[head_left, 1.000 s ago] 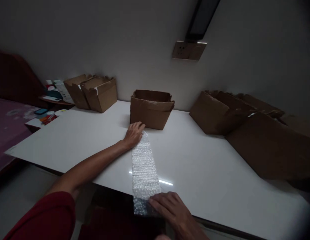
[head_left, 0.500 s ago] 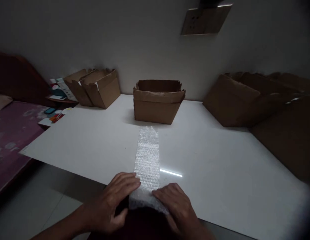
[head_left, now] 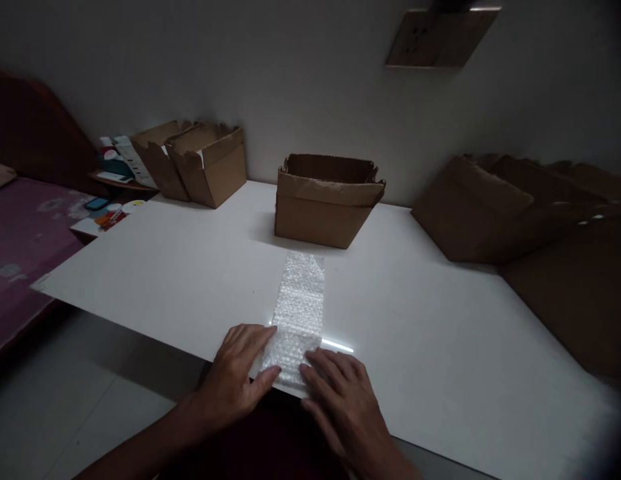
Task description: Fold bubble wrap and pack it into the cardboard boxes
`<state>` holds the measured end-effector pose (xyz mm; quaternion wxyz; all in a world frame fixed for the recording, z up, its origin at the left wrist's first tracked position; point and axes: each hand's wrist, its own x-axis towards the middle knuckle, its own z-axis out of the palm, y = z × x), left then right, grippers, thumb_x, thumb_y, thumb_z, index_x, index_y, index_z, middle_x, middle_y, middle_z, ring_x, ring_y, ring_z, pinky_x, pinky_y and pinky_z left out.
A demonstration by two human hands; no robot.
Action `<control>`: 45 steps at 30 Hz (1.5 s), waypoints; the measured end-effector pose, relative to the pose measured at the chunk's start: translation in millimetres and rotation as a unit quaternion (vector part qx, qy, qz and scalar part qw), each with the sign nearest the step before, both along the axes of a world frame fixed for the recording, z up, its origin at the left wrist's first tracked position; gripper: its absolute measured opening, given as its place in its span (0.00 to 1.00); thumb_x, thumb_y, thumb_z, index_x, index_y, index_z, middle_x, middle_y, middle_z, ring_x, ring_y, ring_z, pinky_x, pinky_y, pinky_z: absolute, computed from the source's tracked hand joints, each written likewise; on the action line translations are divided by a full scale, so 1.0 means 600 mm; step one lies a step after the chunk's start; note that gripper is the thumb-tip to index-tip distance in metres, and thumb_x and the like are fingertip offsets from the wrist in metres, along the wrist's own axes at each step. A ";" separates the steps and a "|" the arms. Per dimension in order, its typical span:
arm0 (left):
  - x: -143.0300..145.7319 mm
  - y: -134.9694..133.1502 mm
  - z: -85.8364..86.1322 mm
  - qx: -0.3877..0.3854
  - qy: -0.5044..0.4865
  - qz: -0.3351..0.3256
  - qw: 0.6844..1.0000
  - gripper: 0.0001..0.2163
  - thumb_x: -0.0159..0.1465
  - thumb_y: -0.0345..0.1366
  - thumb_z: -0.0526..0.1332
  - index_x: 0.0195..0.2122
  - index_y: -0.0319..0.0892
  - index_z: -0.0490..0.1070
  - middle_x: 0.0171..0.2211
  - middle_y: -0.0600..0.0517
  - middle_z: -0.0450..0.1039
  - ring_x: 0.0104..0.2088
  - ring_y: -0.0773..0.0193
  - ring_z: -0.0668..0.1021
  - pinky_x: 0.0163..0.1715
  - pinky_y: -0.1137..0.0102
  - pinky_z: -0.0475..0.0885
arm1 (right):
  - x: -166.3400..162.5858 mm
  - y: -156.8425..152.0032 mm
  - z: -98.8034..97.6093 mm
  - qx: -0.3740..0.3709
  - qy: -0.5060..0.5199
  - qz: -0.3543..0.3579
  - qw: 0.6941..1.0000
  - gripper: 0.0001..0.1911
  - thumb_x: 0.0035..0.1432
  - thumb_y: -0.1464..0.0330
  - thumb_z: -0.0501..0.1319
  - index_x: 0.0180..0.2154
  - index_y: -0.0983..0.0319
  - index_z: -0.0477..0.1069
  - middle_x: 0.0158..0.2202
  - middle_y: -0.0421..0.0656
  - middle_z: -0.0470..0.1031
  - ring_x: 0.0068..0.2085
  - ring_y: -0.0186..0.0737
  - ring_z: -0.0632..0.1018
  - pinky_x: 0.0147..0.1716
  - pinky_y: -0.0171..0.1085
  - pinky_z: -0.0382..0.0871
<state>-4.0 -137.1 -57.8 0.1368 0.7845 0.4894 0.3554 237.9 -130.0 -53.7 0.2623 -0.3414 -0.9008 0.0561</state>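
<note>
A strip of clear bubble wrap [head_left: 300, 290] lies lengthwise on the white table, its near end doubled over by the front edge. My left hand [head_left: 237, 373] rests at the left side of the fold, thumb on the wrap and fingers stretched along its edge. Over the right side of the fold lies my right hand [head_left: 343, 393], its fingertips on the wrap and its fingers stretched out and apart. The thumb of that hand is lower, by the table's front edge. Part of the fold's right side is hidden under the right fingers.
Beyond the wrap stands an open cardboard box [head_left: 320, 210] on the white table [head_left: 415, 333]. More cardboard boxes are at the back left [head_left: 225, 167] and right [head_left: 455, 220]. A bed [head_left: 30, 247] and a small shelf with items are on the left.
The near end of the bubble wrap has been folded up and away from me onto the strip. My left thumb has come onto the wrap. The view has shifted slightly.
</note>
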 end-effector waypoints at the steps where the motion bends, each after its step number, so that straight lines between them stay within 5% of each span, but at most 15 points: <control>1: -0.002 -0.003 0.005 0.011 -0.001 -0.035 0.999 0.27 0.65 0.34 0.61 0.65 0.48 0.57 0.52 0.43 0.73 0.51 0.50 0.75 0.49 0.52 0.73 | -0.004 0.000 0.001 0.000 0.014 -0.004 1.000 0.15 0.64 0.74 0.58 0.52 0.58 0.70 0.50 0.47 0.79 0.49 0.47 0.77 0.47 0.49 0.69; 4: -0.003 -0.008 0.012 0.013 0.003 -0.108 0.994 0.27 0.65 0.29 0.59 0.65 0.49 0.56 0.49 0.45 0.76 0.49 0.53 0.76 0.52 0.50 0.71 | -0.014 0.001 0.001 -0.015 0.081 -0.012 0.997 0.11 0.65 0.78 0.56 0.43 0.60 0.70 0.37 0.43 0.80 0.36 0.39 0.77 0.38 0.42 0.68; 7: -0.001 -0.011 0.017 0.019 0.003 -0.098 0.995 0.27 0.64 0.25 0.57 0.64 0.50 0.58 0.46 0.45 0.77 0.46 0.53 0.78 0.51 0.50 0.71 | -0.016 0.000 0.005 -0.032 0.119 -0.015 0.992 0.10 0.65 0.78 0.54 0.37 0.60 0.69 0.28 0.39 0.76 0.28 0.36 0.73 0.32 0.39 0.66; 10: -0.004 -0.017 0.024 0.031 0.026 -0.102 0.994 0.31 0.59 0.30 0.62 0.64 0.49 0.59 0.54 0.41 0.72 0.55 0.45 0.74 0.55 0.43 0.67 | -0.013 -0.004 0.012 -0.048 0.092 -0.007 0.995 0.06 0.66 0.72 0.57 0.43 0.59 0.70 0.34 0.42 0.79 0.34 0.40 0.76 0.36 0.41 0.69; 14: -0.017 -0.020 0.015 0.012 0.064 -0.134 0.989 0.32 0.55 0.27 0.61 0.63 0.48 0.61 0.55 0.43 0.73 0.58 0.46 0.72 0.59 0.42 0.65 | -0.011 -0.009 0.011 -0.041 0.018 -0.010 0.999 0.20 0.62 0.62 0.63 0.54 0.60 0.68 0.48 0.49 0.78 0.45 0.49 0.77 0.41 0.46 0.72; 18: -0.024 -0.006 -0.004 0.004 0.037 -0.122 0.992 0.23 0.59 0.22 0.57 0.56 0.46 0.68 0.50 0.46 0.77 0.54 0.53 0.74 0.56 0.49 0.69 | -0.021 -0.003 -0.001 -0.015 0.029 -0.030 0.999 0.12 0.64 0.75 0.55 0.46 0.59 0.71 0.41 0.47 0.79 0.38 0.44 0.77 0.34 0.43 0.70; 23: -0.013 0.012 0.006 -0.043 -0.046 -0.100 0.993 0.10 0.64 0.25 0.57 0.42 0.45 0.72 0.37 0.51 0.79 0.40 0.60 0.79 0.42 0.61 0.75 | -0.015 0.002 -0.011 -0.077 0.120 -0.045 0.989 0.09 0.67 0.72 0.56 0.47 0.58 0.70 0.37 0.43 0.81 0.35 0.40 0.79 0.34 0.39 0.74; 28: 0.011 0.048 0.009 -0.102 -0.044 -0.040 0.993 0.11 0.67 0.31 0.58 0.50 0.45 0.72 0.43 0.50 0.81 0.40 0.60 0.81 0.39 0.66 0.77 | 0.007 -0.004 -0.011 0.037 0.134 -0.132 0.981 0.21 0.63 0.70 0.61 0.58 0.58 0.65 0.47 0.50 0.78 0.47 0.49 0.78 0.44 0.46 0.74; 33: 0.028 0.081 -0.012 -0.042 -0.027 0.015 0.999 0.13 0.67 0.32 0.58 0.52 0.42 0.71 0.43 0.47 0.80 0.39 0.58 0.81 0.41 0.62 0.78 | 0.003 0.013 -0.007 0.028 0.003 -0.052 0.998 0.22 0.62 0.70 0.61 0.58 0.60 0.66 0.57 0.52 0.73 0.55 0.53 0.74 0.48 0.50 0.71; 38: 0.015 0.048 0.002 0.034 -0.028 -0.041 0.998 0.19 0.65 0.35 0.61 0.57 0.42 0.66 0.56 0.41 0.71 0.56 0.51 0.73 0.53 0.53 0.73 | -0.011 0.037 -0.003 0.014 0.038 -0.047 0.998 0.18 0.66 0.77 0.52 0.53 0.59 0.70 0.46 0.49 0.81 0.44 0.45 0.79 0.41 0.46 0.72; 42: 0.006 0.030 0.018 -0.043 -0.039 -0.081 0.995 0.20 0.66 0.28 0.57 0.59 0.44 0.64 0.46 0.46 0.77 0.46 0.57 0.78 0.47 0.58 0.75 | -0.007 0.036 -0.002 -0.080 0.088 -0.078 0.990 0.15 0.68 0.70 0.56 0.55 0.58 0.68 0.43 0.45 0.81 0.39 0.41 0.80 0.38 0.41 0.74; 45: 0.014 0.050 0.016 -0.085 -0.035 -0.035 0.995 0.18 0.65 0.30 0.59 0.57 0.42 0.66 0.47 0.45 0.78 0.45 0.56 0.79 0.47 0.57 0.75 | -0.001 0.033 0.000 -0.017 0.080 -0.118 0.990 0.15 0.67 0.68 0.57 0.55 0.58 0.68 0.48 0.48 0.79 0.46 0.45 0.79 0.42 0.45 0.74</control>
